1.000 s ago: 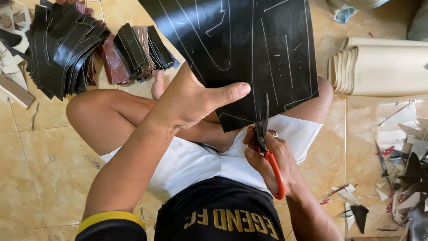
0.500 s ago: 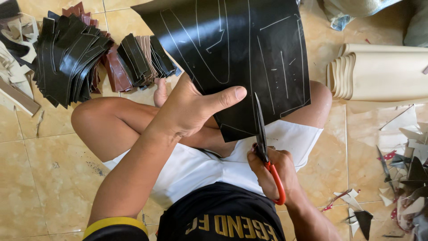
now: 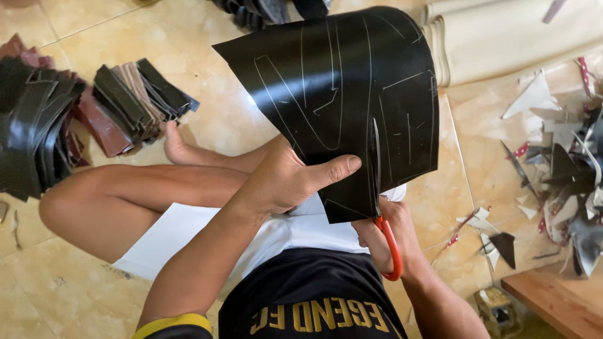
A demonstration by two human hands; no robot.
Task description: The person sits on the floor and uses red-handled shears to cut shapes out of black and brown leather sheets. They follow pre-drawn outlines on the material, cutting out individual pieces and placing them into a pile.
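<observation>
1. At the far left I see a fanned stack of dark cut pieces (image 3: 31, 125) lying on the tiled floor (image 3: 63, 289).
2. Just right of it lies a smaller pile of brown and black strips (image 3: 129, 103), close to my bare foot (image 3: 176, 144).
3. My left hand (image 3: 282, 179) grips the lower edge of the black sheet (image 3: 339, 94), thumb laid across its front face, fingers hidden behind it.
4. The black sheet is held up in the air over my lap, curved at its top and scored with pale traced outlines.
5. The scissors (image 3: 380, 201) stand nearly upright, their blades run up into the sheet from its bottom edge, along a traced line.
6. My right hand (image 3: 383, 235) is closed around the red scissor handles, just below the sheet and right of my left hand.
7. Further right, rolled cream material (image 3: 515, 37) lies on the floor at the top.
8. At the far right I see a heap of offcut scraps (image 3: 565, 169), well apart from both hands.
</observation>
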